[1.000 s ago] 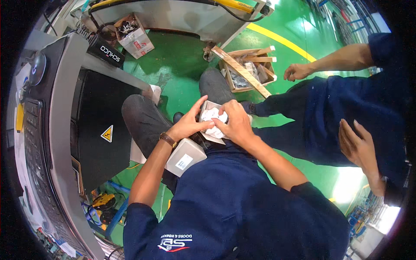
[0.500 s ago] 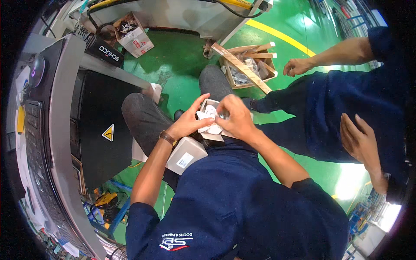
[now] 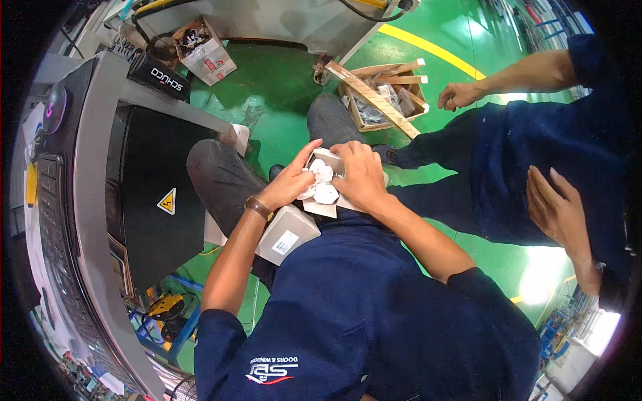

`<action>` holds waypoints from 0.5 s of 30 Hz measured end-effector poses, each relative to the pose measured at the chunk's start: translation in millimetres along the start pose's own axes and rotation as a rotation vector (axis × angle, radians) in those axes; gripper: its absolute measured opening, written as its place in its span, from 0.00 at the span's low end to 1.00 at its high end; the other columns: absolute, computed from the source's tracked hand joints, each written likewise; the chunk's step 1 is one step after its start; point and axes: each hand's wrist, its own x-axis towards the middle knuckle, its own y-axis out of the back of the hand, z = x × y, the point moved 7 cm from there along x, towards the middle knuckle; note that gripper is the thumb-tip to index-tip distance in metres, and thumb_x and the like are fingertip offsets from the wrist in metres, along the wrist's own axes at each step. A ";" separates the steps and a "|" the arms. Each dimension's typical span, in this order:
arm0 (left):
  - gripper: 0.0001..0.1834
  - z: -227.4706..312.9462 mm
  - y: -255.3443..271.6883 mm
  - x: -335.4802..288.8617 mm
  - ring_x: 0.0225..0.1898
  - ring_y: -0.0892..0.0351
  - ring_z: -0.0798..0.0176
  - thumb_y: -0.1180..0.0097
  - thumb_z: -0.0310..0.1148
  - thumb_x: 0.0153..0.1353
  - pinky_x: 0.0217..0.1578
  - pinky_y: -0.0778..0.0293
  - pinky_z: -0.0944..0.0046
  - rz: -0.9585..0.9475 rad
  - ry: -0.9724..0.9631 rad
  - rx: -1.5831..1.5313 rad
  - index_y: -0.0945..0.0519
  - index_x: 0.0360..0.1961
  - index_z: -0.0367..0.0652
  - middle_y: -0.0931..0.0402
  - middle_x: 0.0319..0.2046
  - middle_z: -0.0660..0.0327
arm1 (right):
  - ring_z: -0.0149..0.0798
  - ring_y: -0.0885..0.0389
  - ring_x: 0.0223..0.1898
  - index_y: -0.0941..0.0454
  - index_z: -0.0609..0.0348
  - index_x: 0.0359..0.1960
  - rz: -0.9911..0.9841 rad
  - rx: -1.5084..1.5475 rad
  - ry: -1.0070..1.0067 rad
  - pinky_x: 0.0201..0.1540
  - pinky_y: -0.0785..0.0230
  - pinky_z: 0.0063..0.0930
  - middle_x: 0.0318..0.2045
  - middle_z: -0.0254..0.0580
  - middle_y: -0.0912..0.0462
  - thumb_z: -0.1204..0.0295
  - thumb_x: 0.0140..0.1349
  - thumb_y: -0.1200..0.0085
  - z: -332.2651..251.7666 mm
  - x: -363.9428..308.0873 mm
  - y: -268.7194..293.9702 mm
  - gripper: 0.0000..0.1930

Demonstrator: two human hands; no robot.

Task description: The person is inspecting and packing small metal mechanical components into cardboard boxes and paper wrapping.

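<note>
Since the earlier frame, the right hand (image 3: 363, 175) has shifted off the contents to the right side of an open, small grey cardboard box (image 3: 321, 208), and the white, rounded pieces (image 3: 326, 194) inside now show more fully. Box and pieces are located above the seated person's lap, between both hands. Left hand (image 3: 287, 188) is curled around the box's left side, one finger extended along the far left edge and the thumb laid against the pieces; it grips the box. On the right hand the fingers are bent over the far right wall with the thumb beside the pieces; whether it pinches anything cannot be told. A second grey cardboard box with a white label (image 3: 286, 242) rests on the lap, near and left of the first. Farther off to the right, on the green floor (image 3: 267, 80), stands an open brown box (image 3: 374, 127) with a long wooden strip (image 3: 378, 103) across it. At far left is a white-and-brown carton (image 3: 212, 67) of dark items. A co-worker's loosely curled hand (image 3: 458, 95) hangs at right, well apart from the work.
</note>
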 end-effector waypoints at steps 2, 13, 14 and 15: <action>0.44 1.8 1.9 3.2 0.51 0.24 0.70 0.44 0.25 0.67 0.53 0.25 0.66 0.056 -0.068 0.107 0.46 0.83 0.51 0.25 0.58 0.63 | 0.50 0.22 0.50 0.19 0.50 0.52 0.005 -0.119 0.035 0.52 0.32 0.47 0.43 0.44 0.21 0.74 0.51 0.34 0.4 4.4 -3.2 0.23; 0.43 5.4 1.7 1.1 0.59 0.25 0.61 0.32 0.43 0.71 0.61 0.27 0.60 0.127 -0.097 0.062 0.41 0.80 0.48 0.25 0.60 0.53 | 0.57 0.20 0.53 0.33 0.63 0.73 -0.136 -0.011 0.251 0.58 0.28 0.50 0.52 0.53 0.20 0.74 0.53 0.36 10.3 3.9 -12.0 0.41; 0.44 5.0 1.0 0.7 0.61 0.25 0.60 0.31 0.47 0.70 0.63 0.28 0.59 0.119 -0.086 0.045 0.40 0.79 0.46 0.25 0.62 0.53 | 0.59 0.21 0.56 0.38 0.65 0.76 -0.156 0.017 0.272 0.61 0.29 0.50 0.56 0.57 0.21 0.73 0.55 0.37 10.8 3.3 -12.4 0.43; 0.45 4.4 0.2 0.5 0.62 0.26 0.59 0.30 0.51 0.69 0.64 0.29 0.58 0.111 -0.075 0.029 0.38 0.79 0.43 0.26 0.64 0.53 | 0.62 0.22 0.59 0.43 0.67 0.78 -0.177 0.045 0.292 0.65 0.29 0.50 0.60 0.61 0.22 0.73 0.57 0.38 11.6 2.4 -13.1 0.46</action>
